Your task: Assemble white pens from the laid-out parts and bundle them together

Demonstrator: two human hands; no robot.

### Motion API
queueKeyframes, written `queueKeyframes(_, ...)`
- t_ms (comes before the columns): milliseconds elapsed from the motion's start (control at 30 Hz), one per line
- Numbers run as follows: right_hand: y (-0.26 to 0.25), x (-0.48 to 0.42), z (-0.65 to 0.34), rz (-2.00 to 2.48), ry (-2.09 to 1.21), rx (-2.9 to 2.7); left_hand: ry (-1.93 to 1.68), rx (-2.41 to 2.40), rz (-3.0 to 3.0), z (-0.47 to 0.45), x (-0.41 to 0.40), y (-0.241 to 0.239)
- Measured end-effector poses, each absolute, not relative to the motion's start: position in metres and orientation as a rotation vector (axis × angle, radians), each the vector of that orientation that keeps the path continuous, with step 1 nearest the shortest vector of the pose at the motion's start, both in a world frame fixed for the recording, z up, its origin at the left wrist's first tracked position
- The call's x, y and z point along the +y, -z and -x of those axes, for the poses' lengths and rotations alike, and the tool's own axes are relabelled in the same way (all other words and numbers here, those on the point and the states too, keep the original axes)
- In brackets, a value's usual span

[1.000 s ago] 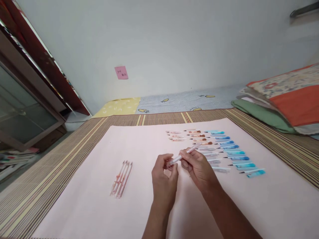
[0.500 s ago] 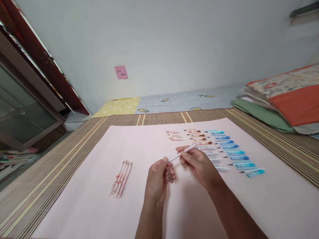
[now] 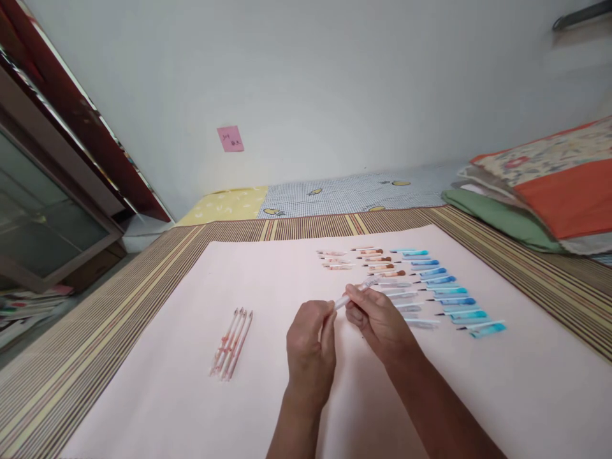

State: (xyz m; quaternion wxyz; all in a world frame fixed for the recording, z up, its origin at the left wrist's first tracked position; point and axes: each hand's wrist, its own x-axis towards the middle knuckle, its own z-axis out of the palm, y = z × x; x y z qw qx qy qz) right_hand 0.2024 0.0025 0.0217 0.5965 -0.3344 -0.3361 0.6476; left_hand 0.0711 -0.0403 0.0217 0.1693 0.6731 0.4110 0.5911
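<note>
Between my hands, above the pink sheet (image 3: 167,395), is a whitish pen (image 3: 342,301), tilted up to the right. My left hand (image 3: 312,341) closes round its lower left end, hiding that tip. Thumb and fingers of my right hand (image 3: 375,315) pinch it nearer the upper right end. Four-sided detail on it is too blurred to read. Beyond my right hand lie grey-white pen parts (image 3: 406,309) in a row, partly covered by the hand. To the left of my hands, several pink-patterned pens (image 3: 232,347) rest side by side, dark tips pointing away.
Blue pen parts (image 3: 461,303) line the sheet's right side. Brown-capped pieces (image 3: 382,261) and pale pink pieces (image 3: 335,261) lie at the back. Around the sheet is a striped mat (image 3: 143,274). Folded bedding (image 3: 549,197) is stacked at right, and a pink note (image 3: 230,138) sticks to the wall.
My left hand has turned over, back now upward, and closed tighter on the pen's lower end. My right hand has shifted slightly left along with it. The laid-out pens stay put.
</note>
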Motion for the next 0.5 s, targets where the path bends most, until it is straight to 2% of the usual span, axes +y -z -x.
queueKeyframes(67, -0.021, 0.004, -0.202, 0.774, -1.529, -0.742, -1.672, 1.187, -1.878, -0.074, -0.041, -0.022)
queueKeyframes(267, -0.017, 0.003, -0.201, 0.871, -1.353, -0.887, -1.425, 1.117, -1.099, -0.074, -0.034, -0.026)
queueKeyframes(500, -0.016, 0.000, -0.198, 0.945, -1.268, -0.983, -1.434, 1.024, -1.107, -0.063, -0.031, -0.024)
